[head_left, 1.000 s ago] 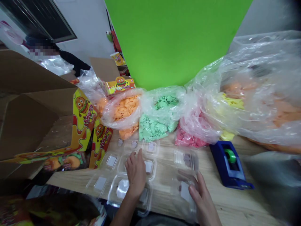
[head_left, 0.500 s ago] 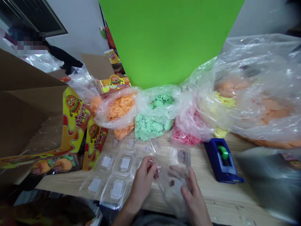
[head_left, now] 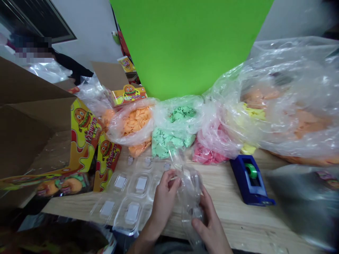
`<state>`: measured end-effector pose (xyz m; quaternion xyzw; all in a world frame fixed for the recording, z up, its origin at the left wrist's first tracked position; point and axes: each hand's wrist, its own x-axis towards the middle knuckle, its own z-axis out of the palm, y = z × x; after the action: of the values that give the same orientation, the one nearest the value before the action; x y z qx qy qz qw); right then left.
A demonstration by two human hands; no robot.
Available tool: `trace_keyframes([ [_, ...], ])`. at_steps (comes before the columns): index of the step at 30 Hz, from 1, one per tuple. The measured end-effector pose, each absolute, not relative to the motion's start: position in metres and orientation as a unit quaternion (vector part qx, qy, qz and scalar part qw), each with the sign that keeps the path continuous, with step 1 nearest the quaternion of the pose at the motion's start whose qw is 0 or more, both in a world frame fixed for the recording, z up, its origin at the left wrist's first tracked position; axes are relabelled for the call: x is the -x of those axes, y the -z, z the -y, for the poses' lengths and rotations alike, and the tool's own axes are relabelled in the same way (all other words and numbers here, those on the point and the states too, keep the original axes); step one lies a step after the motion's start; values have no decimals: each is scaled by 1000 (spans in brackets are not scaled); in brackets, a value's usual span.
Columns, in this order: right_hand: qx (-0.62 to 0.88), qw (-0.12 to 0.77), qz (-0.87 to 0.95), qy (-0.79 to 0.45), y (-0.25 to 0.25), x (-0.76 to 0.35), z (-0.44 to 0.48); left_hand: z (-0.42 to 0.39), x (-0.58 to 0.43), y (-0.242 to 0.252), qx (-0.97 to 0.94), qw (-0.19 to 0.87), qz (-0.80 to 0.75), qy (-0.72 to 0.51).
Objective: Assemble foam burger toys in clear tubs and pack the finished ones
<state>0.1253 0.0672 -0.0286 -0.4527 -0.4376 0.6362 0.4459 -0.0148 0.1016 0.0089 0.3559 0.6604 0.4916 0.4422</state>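
Observation:
My left hand (head_left: 167, 192) pinches the near edge of a clear plastic clamshell container (head_left: 191, 188) above the table. My right hand (head_left: 210, 218) grips the same clear plastic from its right side, thumb toward me. The container is tilted; its transparent walls make it hard to tell whether it is one piece or several. To the left of my left hand, several clear clamshell trays (head_left: 132, 213) with white labels lie open on the wooden table (head_left: 233, 225).
Plastic bags of orange pieces (head_left: 136, 121), green pieces (head_left: 172, 141) and pink pieces (head_left: 209, 151) line the back. A blue tape dispenser (head_left: 250, 181) stands right. Printed burger cartons (head_left: 86, 121) stand left, a bulging clear bag (head_left: 299, 106) right. Another person's dark sleeve (head_left: 70, 65) shows far left.
The clear container in my hands has turned and now stands more edge-on. My right hand has shifted left, closer to my left hand.

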Motion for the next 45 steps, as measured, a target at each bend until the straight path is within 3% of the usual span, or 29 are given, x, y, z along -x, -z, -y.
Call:
trace_keyframes([
  [6, 518, 451, 369, -625, 29, -144, -69, -102, 17, 5, -419, 350, -714, -439],
  [13, 568, 454, 327, -603, 38, -186, -74, -95, 4, 24, -632, 48, -754, -174],
  [16, 542, 461, 340, -615, 34, -184, -76, -96, 1, 27, -625, 0, -773, -107],
  [19, 486, 465, 335, -660, 23, -172, -78, -95, 1, 19, -625, 74, -754, -187],
  [24, 415, 507, 325, -682, 13, -151, -80, -86, -7, -12, -567, 459, -616, -298],
  [27, 419, 527, 354, -649, 15, -147, -79, -82, -15, -19, -473, 546, -608, -329],
  [36, 396, 510, 388, -658, 18, -156, -72, -103, -3, -13, -325, 493, -630, -506],
  [45, 448, 495, 373, -645, 13, -147, -72, -110, -14, -9, -452, 413, -678, -407],
])
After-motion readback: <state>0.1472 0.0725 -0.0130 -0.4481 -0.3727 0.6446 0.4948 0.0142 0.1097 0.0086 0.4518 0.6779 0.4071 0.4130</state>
